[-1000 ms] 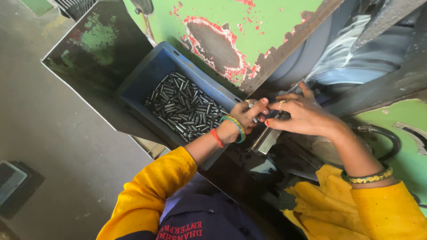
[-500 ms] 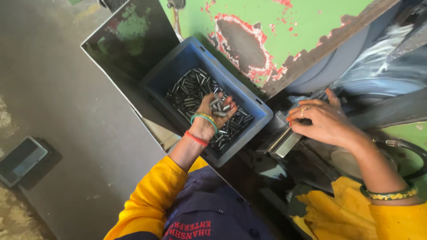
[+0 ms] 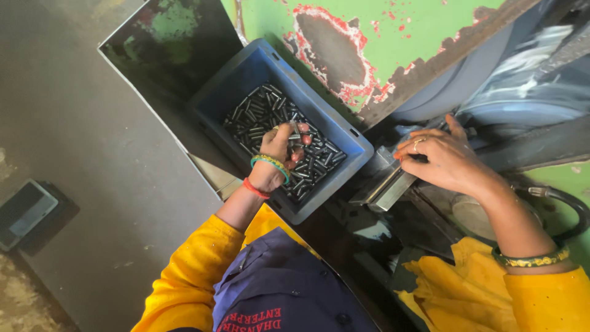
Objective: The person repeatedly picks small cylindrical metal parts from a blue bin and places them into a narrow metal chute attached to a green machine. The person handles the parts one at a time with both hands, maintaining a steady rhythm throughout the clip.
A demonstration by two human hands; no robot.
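Dark metal pins (image 3: 258, 117) fill blue bin (image 3: 344, 132); left hand (image 3: 279, 147) grips several, right hand (image 3: 439, 160) apparently closed on trough (image 3: 384, 184).

Left hand (image 3: 278, 150): arm reaches forward from yellow sleeve, wrist bent, back of hand up, fingers curled into closed grip, tips pointing down-right. Green and red bangles on left wrist. Right hand (image 3: 444, 161): arm extends forward-left, palm down, fingers spread and lightly bent, ring on one finger. Green-gold bangle on right forearm near yellow cuff.
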